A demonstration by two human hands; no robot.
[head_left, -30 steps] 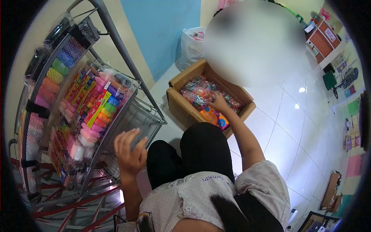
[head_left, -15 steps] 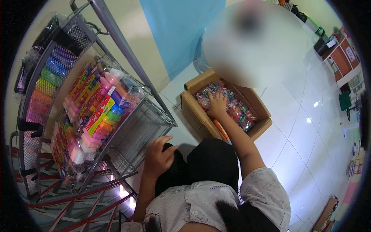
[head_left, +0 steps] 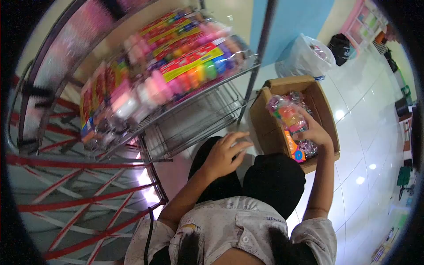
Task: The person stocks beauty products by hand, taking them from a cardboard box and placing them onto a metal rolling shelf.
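My right hand (head_left: 314, 132) is closed around a clear plastic packet (head_left: 284, 113) with colourful contents, whose exact kind I cannot make out. It is held over the open cardboard box (head_left: 259, 117). Inside the box lie more shiny clear packets (head_left: 307, 148). An orange package (head_left: 291, 145) with a blue part stands at the box's near side, just below the held packet. My left hand (head_left: 226, 154) hovers above my knee with its fingers apart, holding nothing.
On my left stands a metal wire rack (head_left: 207, 104) with several packs of multicoloured items (head_left: 190, 73) on its upper shelf. Behind the box are a white plastic bag (head_left: 298, 57) and a black bag (head_left: 339, 48). White tiles (head_left: 353, 145) cover the floor.
My right hand has come up from inside the box with a packet in it. The view has turned left, bringing the rack closer. My left hand stays open.
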